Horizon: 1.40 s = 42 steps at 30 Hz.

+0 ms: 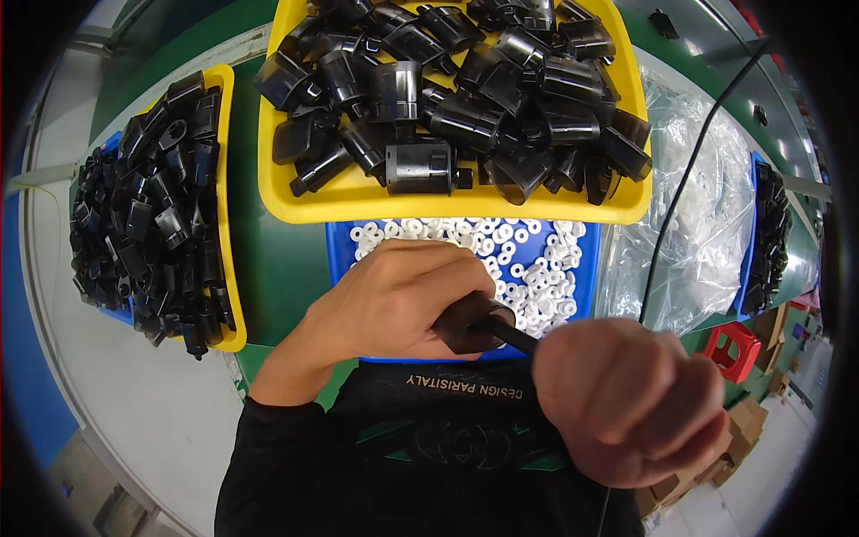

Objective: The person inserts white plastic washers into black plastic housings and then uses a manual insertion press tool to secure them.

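My left hand point(403, 300) is closed around a dark, smoky plastic cup-shaped part point(463, 324), its end facing right. From my right hand point(631, 403), closed in a fist and slightly blurred, a black rod point(514, 336) runs up and left to the part. The rod's tip meets or enters the part's end; I cannot tell how deep. Whatever handle the rod has is hidden inside the fist. Beneath and beyond my hands is a blue tray point(344, 259) of small white rings point(537, 291).
A yellow bin point(452, 211) heaped with dark plastic parts overhangs the blue tray's far side. Another yellow bin point(234, 268) of black pieces stands at left. Clear plastic bags point(702, 197) lie at right, before a blue tray of black parts point(768, 237). A black cable point(684, 179) hangs at right.
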{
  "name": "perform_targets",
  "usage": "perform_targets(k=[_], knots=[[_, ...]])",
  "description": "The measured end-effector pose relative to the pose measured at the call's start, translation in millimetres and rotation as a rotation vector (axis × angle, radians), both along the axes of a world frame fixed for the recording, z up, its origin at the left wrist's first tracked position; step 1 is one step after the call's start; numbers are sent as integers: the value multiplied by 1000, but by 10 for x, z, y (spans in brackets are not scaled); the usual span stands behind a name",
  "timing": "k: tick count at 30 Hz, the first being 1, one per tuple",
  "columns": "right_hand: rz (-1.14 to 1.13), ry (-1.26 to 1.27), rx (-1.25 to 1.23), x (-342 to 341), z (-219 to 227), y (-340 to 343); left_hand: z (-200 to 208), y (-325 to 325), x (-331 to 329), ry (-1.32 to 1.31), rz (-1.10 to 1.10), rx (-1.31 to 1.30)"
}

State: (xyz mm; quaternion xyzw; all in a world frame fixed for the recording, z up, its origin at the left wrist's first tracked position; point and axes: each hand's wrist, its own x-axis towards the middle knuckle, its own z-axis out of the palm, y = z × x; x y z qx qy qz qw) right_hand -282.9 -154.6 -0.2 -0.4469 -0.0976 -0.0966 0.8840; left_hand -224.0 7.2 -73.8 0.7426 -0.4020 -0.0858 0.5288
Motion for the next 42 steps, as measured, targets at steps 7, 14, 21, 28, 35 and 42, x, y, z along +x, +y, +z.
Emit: perform_targets(k=[7, 14, 21, 28, 35, 42], knots=[[154, 48, -105, 52, -112, -34, 24, 10, -13, 9, -19, 23], [125, 51, -126, 52, -197, 15, -17, -7, -25, 2, -42, -8], [98, -155, -175, 120, -307, 74, -18, -22, -15, -66, 33, 10], [-71, -46, -308, 33, 105, 74, -16, -35, 1, 10, 2, -64], [-19, 60, -358, 71, 144, 5, -19, -19, 10, 5, -25, -54], [109, -33, -241, 233, 0, 34, -12, -33, -6, 10, -36, -23]])
